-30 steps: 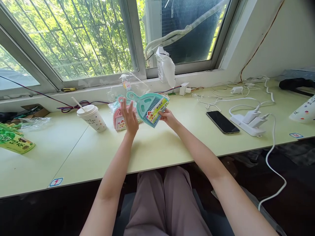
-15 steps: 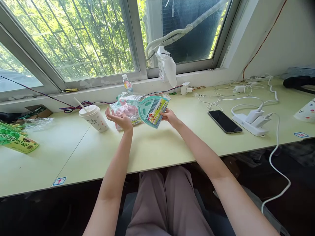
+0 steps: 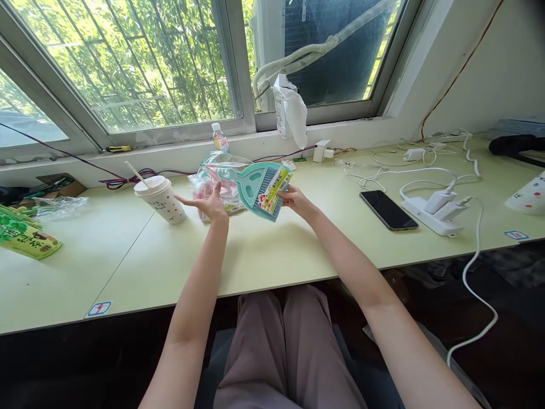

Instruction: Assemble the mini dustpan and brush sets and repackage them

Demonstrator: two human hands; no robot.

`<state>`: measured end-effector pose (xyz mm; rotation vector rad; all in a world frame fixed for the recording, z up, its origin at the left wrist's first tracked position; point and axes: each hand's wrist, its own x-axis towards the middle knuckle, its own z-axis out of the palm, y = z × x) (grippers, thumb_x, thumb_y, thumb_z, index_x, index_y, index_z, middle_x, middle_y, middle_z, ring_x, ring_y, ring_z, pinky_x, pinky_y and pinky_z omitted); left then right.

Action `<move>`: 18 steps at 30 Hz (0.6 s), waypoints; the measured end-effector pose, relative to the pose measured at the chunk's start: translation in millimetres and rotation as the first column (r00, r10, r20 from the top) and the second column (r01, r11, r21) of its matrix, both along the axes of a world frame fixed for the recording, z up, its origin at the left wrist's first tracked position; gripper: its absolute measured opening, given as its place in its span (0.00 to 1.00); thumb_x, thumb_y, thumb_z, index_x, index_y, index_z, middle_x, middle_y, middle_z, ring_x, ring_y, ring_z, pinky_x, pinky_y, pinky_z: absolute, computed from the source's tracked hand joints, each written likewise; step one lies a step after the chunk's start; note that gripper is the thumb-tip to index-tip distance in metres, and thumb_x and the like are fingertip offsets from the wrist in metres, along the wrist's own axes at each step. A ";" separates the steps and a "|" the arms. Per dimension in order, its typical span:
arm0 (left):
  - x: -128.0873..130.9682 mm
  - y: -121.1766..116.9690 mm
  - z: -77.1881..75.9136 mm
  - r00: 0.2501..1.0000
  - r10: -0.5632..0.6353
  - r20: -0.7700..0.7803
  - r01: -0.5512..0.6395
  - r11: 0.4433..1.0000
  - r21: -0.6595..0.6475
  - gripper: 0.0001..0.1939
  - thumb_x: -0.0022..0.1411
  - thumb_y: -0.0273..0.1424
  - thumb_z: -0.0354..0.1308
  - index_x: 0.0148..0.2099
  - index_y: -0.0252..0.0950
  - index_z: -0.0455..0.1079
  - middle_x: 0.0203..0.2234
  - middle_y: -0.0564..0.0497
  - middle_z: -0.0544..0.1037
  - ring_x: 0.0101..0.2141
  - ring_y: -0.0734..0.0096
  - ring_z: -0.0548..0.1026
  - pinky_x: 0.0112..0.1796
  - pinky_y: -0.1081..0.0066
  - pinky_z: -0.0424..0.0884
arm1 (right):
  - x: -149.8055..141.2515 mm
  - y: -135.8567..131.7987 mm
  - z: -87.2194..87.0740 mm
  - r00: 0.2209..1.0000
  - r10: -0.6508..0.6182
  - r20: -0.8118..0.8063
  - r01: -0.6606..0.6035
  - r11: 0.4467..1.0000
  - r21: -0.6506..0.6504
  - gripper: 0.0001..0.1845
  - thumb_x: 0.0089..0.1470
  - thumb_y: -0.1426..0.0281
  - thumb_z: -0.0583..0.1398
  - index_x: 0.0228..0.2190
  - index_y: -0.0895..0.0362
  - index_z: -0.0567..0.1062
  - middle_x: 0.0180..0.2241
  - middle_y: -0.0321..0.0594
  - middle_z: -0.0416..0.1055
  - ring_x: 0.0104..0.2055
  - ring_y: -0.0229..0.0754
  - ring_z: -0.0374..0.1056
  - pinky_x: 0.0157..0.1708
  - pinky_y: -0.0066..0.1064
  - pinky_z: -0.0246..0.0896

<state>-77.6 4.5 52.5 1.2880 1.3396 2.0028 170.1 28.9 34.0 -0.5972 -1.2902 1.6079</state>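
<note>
My right hand (image 3: pixel 293 197) pinches the bristle end of a teal hand broom (image 3: pixel 250 186), near its yellow printed label. The broom is held tilted above the table, its handle pointing to the upper left. Open, with thumb and fingers spread, my left hand (image 3: pixel 209 205) is beside the handle; I cannot tell whether it touches. Behind the broom lie clear plastic packages (image 3: pixel 204 184) with pink contents, partly hidden by the hand and broom. A white lidded cup (image 3: pixel 160 200) with a straw stands just left of my left hand.
On the right of the pale green table (image 3: pixel 272 255) lie a black phone (image 3: pixel 388 209) and a white power strip (image 3: pixel 432 216) with cables. A small bottle (image 3: pixel 220 139) and a tissue pack (image 3: pixel 289 111) are by the window. A green snack package (image 3: pixel 29 236) lies at far left.
My left hand has turned, its thumb now raised and its fingers pointing left toward the cup. The right hand keeps its hold on the broom, which has hardly moved.
</note>
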 end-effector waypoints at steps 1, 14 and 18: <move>0.1 1.7 0.5 0.994 0.005 0.107 -0.006 1.000 0.012 0.41 0.69 0.37 0.56 0.72 0.46 0.33 0.71 0.39 0.48 0.70 0.61 0.51 0.66 0.54 0.55 | 0.2 -0.7 1.2 1.000 0.002 -0.007 -0.002 1.000 0.001 0.27 0.41 0.66 0.71 0.44 0.52 0.71 0.42 0.40 0.80 0.43 0.51 0.77 0.46 0.49 0.76; 34.0 -9.8 -5.4 0.741 -0.520 0.426 0.613 0.782 -0.111 0.30 0.58 0.31 0.65 0.63 0.43 0.64 0.50 0.48 0.79 0.47 0.64 0.79 0.46 0.66 0.78 | -16.7 3.4 -5.3 0.992 -0.101 -0.071 0.099 0.994 -0.038 0.18 0.44 0.70 0.70 0.38 0.53 0.73 0.41 0.39 0.80 0.45 0.48 0.76 0.51 0.48 0.74; 39.9 -12.8 -7.5 0.695 -0.588 0.415 0.681 0.723 -0.117 0.28 0.59 0.30 0.64 0.61 0.41 0.65 0.49 0.48 0.80 0.48 0.63 0.79 0.51 0.63 0.76 | -24.5 2.6 -6.2 0.974 -0.184 -0.131 0.177 0.982 -0.067 0.15 0.47 0.71 0.69 0.36 0.54 0.72 0.42 0.41 0.79 0.48 0.48 0.75 0.52 0.47 0.74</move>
